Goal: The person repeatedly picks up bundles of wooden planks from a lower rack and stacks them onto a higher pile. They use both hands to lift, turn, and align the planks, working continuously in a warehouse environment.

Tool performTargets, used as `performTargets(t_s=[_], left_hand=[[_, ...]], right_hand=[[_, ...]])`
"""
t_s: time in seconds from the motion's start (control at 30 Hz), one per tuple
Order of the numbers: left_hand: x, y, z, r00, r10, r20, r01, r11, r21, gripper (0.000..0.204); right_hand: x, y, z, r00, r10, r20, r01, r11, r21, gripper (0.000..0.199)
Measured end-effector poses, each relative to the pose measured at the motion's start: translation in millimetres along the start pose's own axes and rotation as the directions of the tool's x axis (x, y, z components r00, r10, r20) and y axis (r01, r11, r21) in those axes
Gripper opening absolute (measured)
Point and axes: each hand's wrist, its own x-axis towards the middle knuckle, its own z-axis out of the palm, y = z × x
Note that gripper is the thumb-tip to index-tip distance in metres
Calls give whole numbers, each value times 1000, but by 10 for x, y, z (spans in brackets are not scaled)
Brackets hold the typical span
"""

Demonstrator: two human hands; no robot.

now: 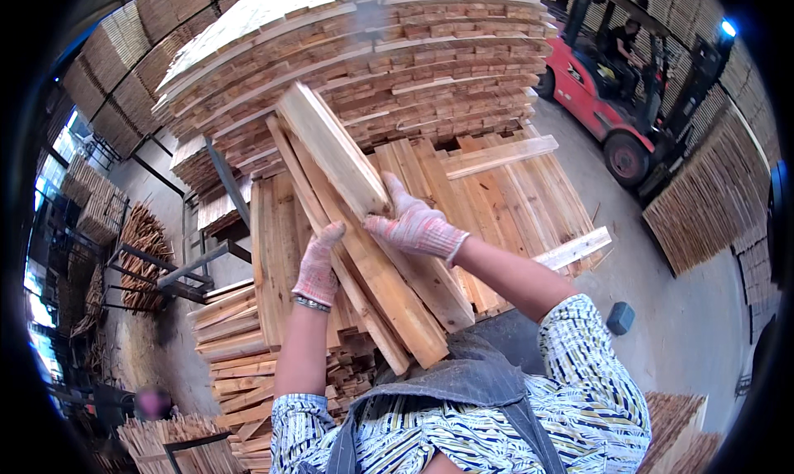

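Note:
Both my hands wear pale pinkish work gloves. My left hand (318, 263) is closed against the left side of several long wooden boards (376, 288), its thumb over their edge. The boards lie at a slant above the pile, their near ends close to my apron. My right hand (418, 222) grips the near right edge of a pale wooden board (331, 147) resting on top of the others, its far end pointing up and left. Under these boards is a layer of planks laid side by side (500, 197). The fingers beneath the boards are partly hidden.
A tall stack of planks (356, 69) rises just beyond. Two loose crosswise strips, one of them a pale strip (500, 155), lie on the layer. A dark metal frame (198, 271) stands left. At the far right a person sits in a red forklift (591, 93). More lumber stacks (703, 193) surround the area.

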Motion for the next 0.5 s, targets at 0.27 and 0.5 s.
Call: performTargets(t_s=[0.27, 0.5], left_hand=[[272, -739, -300, 933, -299, -200, 283, 953, -105, 49], [398, -908, -518, 930, -249, -270, 248, 968, -37, 61]], right_hand=[[-245, 1515, -370, 962, 268, -55, -246, 935, 254, 105], [60, 3040, -354, 951, 307, 32, -198, 530, 825, 49]])
